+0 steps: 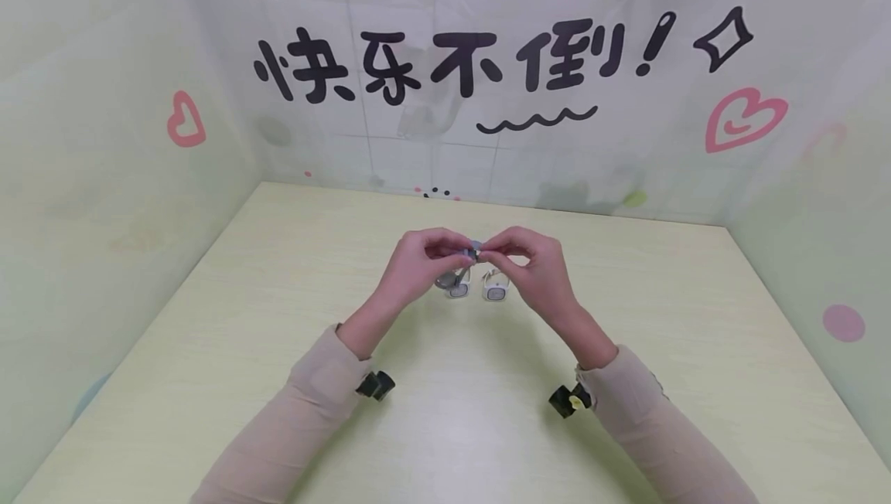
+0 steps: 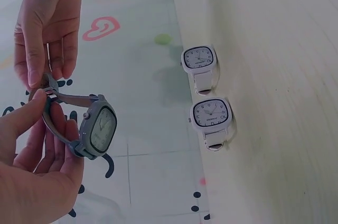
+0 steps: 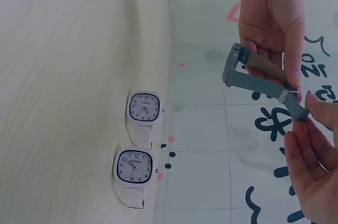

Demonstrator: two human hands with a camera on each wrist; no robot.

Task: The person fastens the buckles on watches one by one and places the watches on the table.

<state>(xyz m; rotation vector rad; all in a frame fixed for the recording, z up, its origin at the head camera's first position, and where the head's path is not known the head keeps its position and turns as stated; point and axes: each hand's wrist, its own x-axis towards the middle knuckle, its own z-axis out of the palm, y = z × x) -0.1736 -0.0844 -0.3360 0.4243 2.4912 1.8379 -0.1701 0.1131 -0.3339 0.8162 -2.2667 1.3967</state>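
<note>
A grey-blue wristwatch (image 2: pixel 100 129) hangs from both hands, its strap looped together at the buckle (image 3: pixel 285 96). My left hand (image 1: pixel 418 260) pinches the strap close to the buckle between thumb and fingers. Facing it, my right hand (image 1: pixel 532 260) pinches the strap's end, fingertips almost meeting the left ones. The watch's square case dangles below the left fingers in the head view. In the left wrist view its dial faces right. Fingers partly hide the strap where the two hands meet.
Two white wristwatches (image 1: pixel 458 290) (image 1: pixel 496 290) with square dials stand side by side on the pale wooden table (image 1: pixel 445 427), just below the hands in the head view. A printed white curtain (image 1: pixel 418 141) hangs behind the table's far edge, with more at both sides.
</note>
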